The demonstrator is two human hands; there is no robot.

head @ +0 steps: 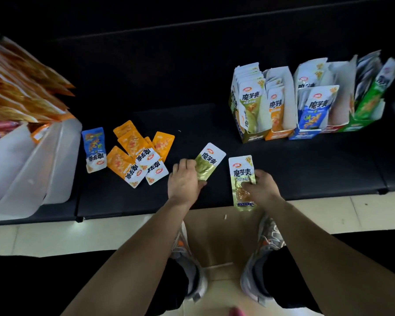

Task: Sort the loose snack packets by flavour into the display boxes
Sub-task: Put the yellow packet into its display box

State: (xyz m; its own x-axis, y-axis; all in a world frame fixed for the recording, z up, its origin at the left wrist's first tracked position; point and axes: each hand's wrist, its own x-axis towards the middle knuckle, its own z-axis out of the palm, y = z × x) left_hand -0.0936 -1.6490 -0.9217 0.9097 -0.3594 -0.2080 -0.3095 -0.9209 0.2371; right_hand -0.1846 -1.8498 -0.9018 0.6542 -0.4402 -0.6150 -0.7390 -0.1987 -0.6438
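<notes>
Two green packets near the front edge of the black bench. Left green packet tilted, long axis toward one o'clock, white logo end up and away, pinched at its lower end in the closed fingers of the left hand. Right green packet nearly upright, long axis twelve to six, logo end at twelve, clamped along its right edge by the right hand. At nine o'clock, a loose pile of orange packets, then one blue packet beside a white bin. At two o'clock, upright display boxes in a row, partly filled.
</notes>
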